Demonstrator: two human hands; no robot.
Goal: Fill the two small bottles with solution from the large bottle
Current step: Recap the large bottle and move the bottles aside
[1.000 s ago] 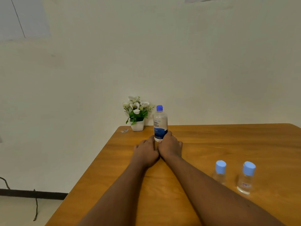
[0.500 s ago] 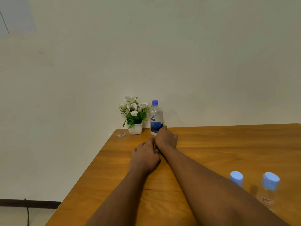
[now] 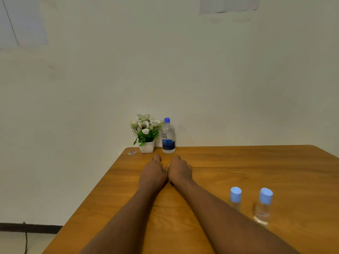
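Observation:
The large clear bottle [image 3: 168, 136], with a blue cap and a blue label, stands upright at the table's far edge. Just in front of it, my left hand [image 3: 153, 173] and my right hand [image 3: 178, 170] lie side by side, palms down on the wood. Both hold nothing, and a small gap separates them from the bottle. Two small clear bottles with light blue caps stand upright to the right of my right forearm. One small bottle [image 3: 235, 197] is closer to the arm and the other small bottle [image 3: 264, 206] is further right.
A white pot of artificial flowers [image 3: 146, 146] stands directly left of the large bottle. A small scrap [image 3: 132, 153] lies at the far left corner of the wooden table [image 3: 256, 171]. A wall rises right behind the table, and the table's left edge drops to the floor.
My right hand slid the large bottle back toward the wall beside the flower pot, then let go and drew back next to my left hand.

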